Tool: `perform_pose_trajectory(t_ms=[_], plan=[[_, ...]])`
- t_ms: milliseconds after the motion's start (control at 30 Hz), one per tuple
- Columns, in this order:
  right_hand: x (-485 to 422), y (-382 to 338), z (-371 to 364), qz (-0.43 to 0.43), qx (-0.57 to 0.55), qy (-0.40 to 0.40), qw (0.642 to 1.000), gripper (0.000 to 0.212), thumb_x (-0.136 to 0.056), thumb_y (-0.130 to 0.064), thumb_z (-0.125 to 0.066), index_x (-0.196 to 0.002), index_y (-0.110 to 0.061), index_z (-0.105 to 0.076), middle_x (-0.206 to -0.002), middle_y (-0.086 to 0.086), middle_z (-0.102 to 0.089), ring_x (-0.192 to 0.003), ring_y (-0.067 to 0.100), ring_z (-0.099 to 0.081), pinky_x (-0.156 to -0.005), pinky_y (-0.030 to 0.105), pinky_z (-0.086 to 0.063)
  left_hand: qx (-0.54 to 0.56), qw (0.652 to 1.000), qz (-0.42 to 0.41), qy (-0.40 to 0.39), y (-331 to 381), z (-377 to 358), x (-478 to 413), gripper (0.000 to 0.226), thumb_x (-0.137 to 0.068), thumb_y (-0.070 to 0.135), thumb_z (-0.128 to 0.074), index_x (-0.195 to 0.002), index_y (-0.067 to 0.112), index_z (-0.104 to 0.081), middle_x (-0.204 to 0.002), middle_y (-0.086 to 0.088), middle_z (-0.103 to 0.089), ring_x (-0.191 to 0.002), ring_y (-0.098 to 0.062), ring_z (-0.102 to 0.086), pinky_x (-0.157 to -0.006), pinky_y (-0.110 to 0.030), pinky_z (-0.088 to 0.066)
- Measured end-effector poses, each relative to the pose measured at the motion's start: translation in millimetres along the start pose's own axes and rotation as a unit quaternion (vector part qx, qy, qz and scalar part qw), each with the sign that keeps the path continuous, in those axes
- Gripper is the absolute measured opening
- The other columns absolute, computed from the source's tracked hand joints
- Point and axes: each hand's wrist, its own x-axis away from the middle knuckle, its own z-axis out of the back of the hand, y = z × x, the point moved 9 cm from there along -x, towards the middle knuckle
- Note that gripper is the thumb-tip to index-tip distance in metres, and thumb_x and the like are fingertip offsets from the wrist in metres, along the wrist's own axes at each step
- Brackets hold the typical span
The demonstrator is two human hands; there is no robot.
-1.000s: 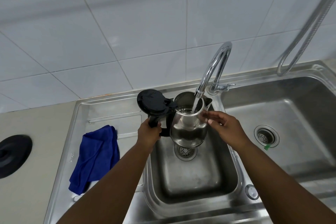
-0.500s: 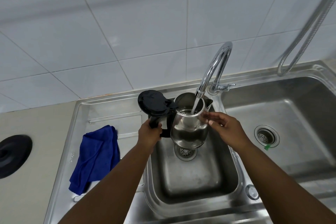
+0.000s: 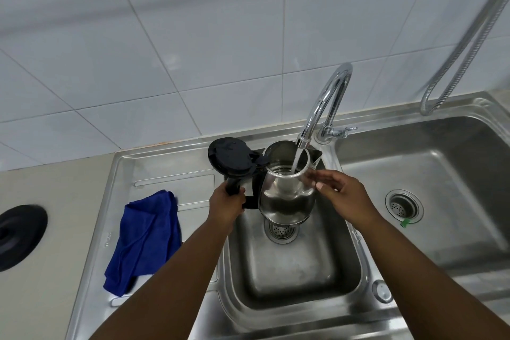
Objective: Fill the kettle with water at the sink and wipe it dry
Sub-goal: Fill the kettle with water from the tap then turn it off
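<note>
Across the last second almost nothing changes: the kettle (image 3: 287, 201) stays in the same place, held in the air over the small basin of the sink (image 3: 276, 270), directly above the drain strainer (image 3: 281, 230), with its black lid (image 3: 230, 157) hinged fully open toward the left. The water stream (image 3: 296, 160) from the tap (image 3: 325, 102) continues to fall into the mouth of the kettle. The left hand (image 3: 226, 204) keeps its fingers wrapped firmly around the black handle and carries the weight. The right hand (image 3: 342, 196) remains at the spout side, fingers nearly straight and relaxed, with the tips resting against the kettle wall just below the rim; no closed grip is evident there. Any rise in the water level is too slight to confirm through the glass. This steady state indicates that the filling step is in progress and not yet complete; the tap is open and the drying step has not begun. The blue cloth (image 3: 146, 237) lies untouched on the draining surface to the left of the basin, within reach for wiping. No brand or label can be read on the kettle, tap or cloth. A small embossed mark (image 3: 109, 239) on the draining surface beside the cloth is too small to read.
</note>
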Motion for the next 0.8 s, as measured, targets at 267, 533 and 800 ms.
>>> perform_pose_trajectory(t_ms=[267, 533, 800], plan=[[-10, 6, 26, -0.045, 0.018, 0.085, 0.995, 0.027, -0.092, -0.015, -0.07, -0.12, -0.015, -0.071, -0.109, 0.003, -0.074, -0.104, 0.021, -0.07, -0.101, 0.037, -0.053, 0.007, 1.0, 0.007, -0.001, -3, 2, 0, 0.027, -0.083, -0.005, -0.056, -0.079, 0.021, -0.063, -0.09, -0.009, -0.065, -0.077, -0.025, -0.059, -0.07, -0.039, -0.052], [-35, -30, 60, 0.056, 0.276, 0.147, 0.948, 0.067, -0.093, -0.016, -0.066, -0.152, -0.006, -0.035, -0.161, 0.016, -0.03, -0.147, 0.035, -0.033, -0.117, 0.045, -0.034, 0.002, 1.0, 0.005, -0.001, -4, 3, -2, 0.021, -0.085, 0.0, -0.061, -0.085, 0.021, -0.064, -0.093, -0.009, -0.066, -0.079, -0.024, -0.061, -0.069, -0.037, -0.055], [-47, -29, 42, 0.066, 0.375, 0.077, 0.921, 0.085, -0.094, -0.024, -0.066, -0.159, -0.005, -0.015, -0.171, 0.007, -0.002, -0.153, 0.037, -0.019, -0.122, 0.048, -0.029, 0.002, 1.0, 0.004, -0.007, -5, 3, -2, 0.021, -0.084, 0.001, -0.06, -0.086, 0.021, -0.064, -0.091, -0.009, -0.066, -0.078, -0.023, -0.06, -0.07, -0.037, -0.055]])
